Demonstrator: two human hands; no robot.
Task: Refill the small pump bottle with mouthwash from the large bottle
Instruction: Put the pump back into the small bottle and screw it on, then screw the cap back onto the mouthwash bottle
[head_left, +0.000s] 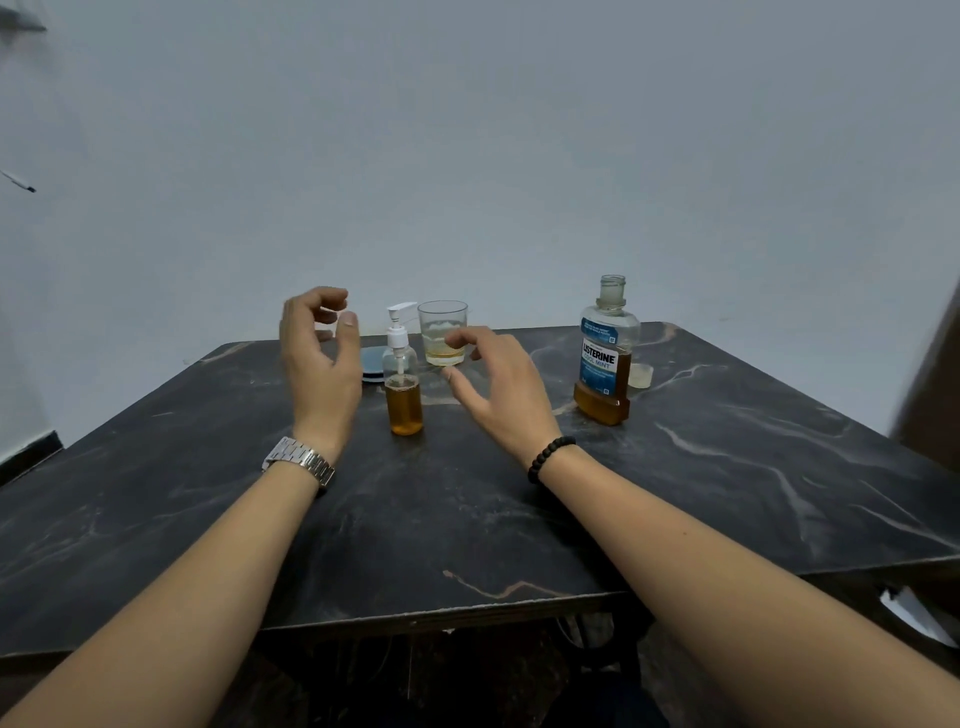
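While both hands (319, 364) (498, 384) hover empty, the pump bottle (403, 384) stands between them.

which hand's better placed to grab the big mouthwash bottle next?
Right, probably. The right hand hovers open and empty, nearer the uncapped Listerine bottle, which stands at the table's right. The left hand, also empty, is beyond the pump bottle, farther away.

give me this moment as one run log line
left hand: open, empty | right hand: open, empty | pump bottle: upright, pump on, part full | large bottle: uncapped, upright | glass: little liquid
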